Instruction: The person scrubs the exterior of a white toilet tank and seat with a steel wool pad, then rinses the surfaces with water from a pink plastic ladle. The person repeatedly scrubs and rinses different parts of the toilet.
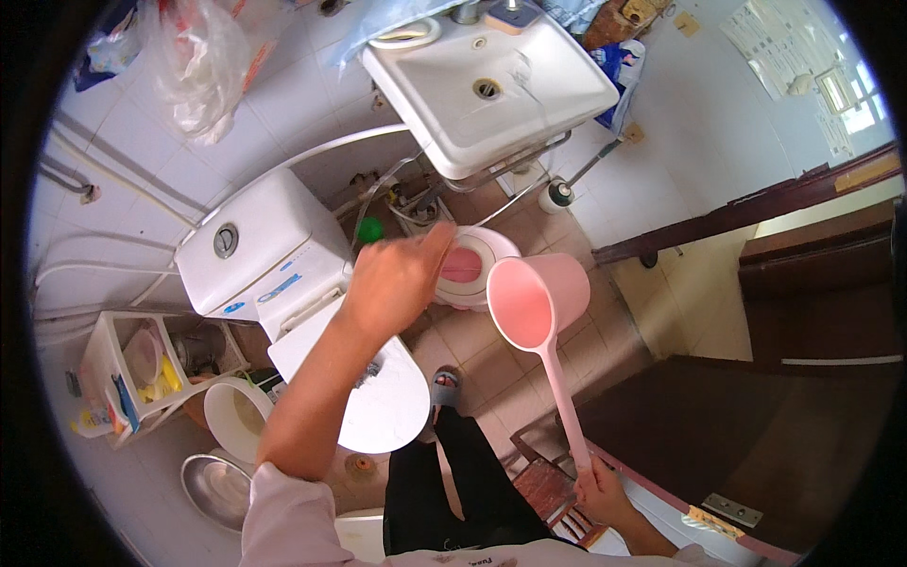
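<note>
My right hand [601, 489] grips the end of the long handle of a pink plastic water dipper [521, 305]. The dipper's round cup is tilted with its mouth towards the left, and its pink inside wall shows. My left hand [400, 280] is raised at the middle, back towards me and fingers bent. Its fingertips are hidden, so I cannot tell whether it holds anything. Below and beyond it stands a round white-and-pink bin [506, 244] with a pink centre in its lid. Under my left forearm lies the closed white lid of a toilet [386, 411].
A white washbasin [453, 92] is fixed to the wall ahead, with a toilet brush [558, 195] by the wall near it. At left are a white shelf rack [120, 354], a white bucket [234, 411] and a metal basin [216, 489]. A dark door [751, 453] stands at right.
</note>
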